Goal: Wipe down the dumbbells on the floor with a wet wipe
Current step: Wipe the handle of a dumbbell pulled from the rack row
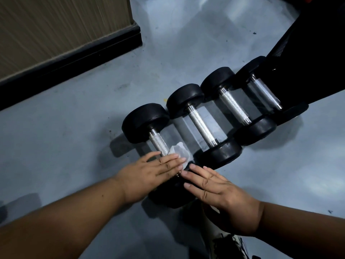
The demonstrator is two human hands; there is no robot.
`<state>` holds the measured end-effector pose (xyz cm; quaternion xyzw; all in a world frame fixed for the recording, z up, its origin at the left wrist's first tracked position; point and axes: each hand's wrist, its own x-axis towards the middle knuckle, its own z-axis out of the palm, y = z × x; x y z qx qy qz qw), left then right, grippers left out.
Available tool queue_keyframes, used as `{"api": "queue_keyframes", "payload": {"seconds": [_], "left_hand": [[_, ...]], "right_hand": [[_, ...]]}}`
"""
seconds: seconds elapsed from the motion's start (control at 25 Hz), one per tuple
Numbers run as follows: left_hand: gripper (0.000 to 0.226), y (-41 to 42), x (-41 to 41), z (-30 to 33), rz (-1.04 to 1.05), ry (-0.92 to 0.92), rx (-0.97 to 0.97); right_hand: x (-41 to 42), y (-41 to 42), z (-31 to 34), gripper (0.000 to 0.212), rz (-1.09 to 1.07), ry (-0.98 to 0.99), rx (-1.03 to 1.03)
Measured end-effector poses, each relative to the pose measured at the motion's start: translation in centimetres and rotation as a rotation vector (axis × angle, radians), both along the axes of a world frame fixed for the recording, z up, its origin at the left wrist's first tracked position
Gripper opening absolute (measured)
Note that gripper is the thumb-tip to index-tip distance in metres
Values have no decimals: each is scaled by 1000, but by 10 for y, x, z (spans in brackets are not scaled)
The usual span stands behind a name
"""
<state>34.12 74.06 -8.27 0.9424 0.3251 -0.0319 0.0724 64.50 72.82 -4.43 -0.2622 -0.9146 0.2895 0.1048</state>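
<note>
Four black dumbbells lie side by side in a diagonal row on the grey floor [74, 128]. The nearest dumbbell [147, 124] has a white wet wipe [179, 150] draped on the near end of its knurled handle. The left hand [149, 172] lies flat with straight fingers pressing the wipe's near edge, grip apart. The right hand [214, 186] rests flat on that dumbbell's near head, fingers straight, grip apart, holding nothing. The second dumbbell [202, 124] touches the first. The farthest sits partly under a black bench [308, 62]. A wood-look wall [56, 25] with black skirting stands at upper left.
</note>
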Motion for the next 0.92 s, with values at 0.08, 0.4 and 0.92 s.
{"api": "queue_keyframes", "payload": {"seconds": [0.08,0.4,0.92], "left_hand": [[122,24,-13,-2,181,-32,12],[101,-6,0,-6,35,-129,-62],[126,26,-10,-3,321,-88,-69]], "right_hand": [[1,1,-1,62,-9,5,-4],[1,1,0,49,-16,2,13],[3,2,1,51,-24,3,-19]]}}
